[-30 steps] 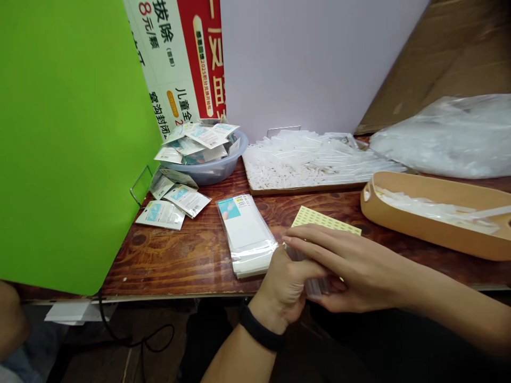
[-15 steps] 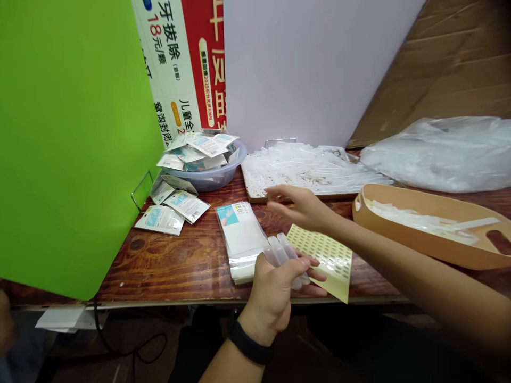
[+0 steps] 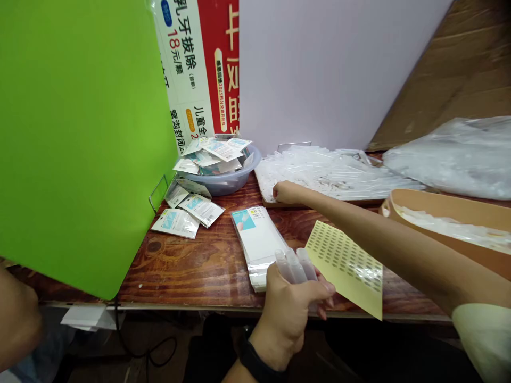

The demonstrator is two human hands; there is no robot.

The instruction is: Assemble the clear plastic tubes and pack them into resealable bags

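My left hand [image 3: 289, 303] is closed around several translucent plastic tubes [image 3: 294, 266], whose ends stick up above the fingers. It is over the table's front edge, by a stack of clear packets with printed cards [image 3: 259, 236]. Farther back, my right hand [image 3: 285, 192] has its fingers bent down at the front left corner of a tray heaped with small white plastic pieces [image 3: 319, 170]; its fingertips are hidden and I cannot make out what they hold. Under my right forearm lies a yellow sheet of small oval stickers [image 3: 347, 263].
A blue bowl [image 3: 227, 183] piled with filled packets stands at the back, with more packets [image 3: 178, 222] before it. A tan basket [image 3: 447, 205] and a plastic bag [image 3: 455, 157] are at right. A green board [image 3: 80, 133] rises at left, beside another person's hand [image 3: 18, 319].
My right hand has reached down to the tray's corner and its fingers have closed. My left hand still holds the tubes. The view has shifted, and the other person's hand shows more at left.
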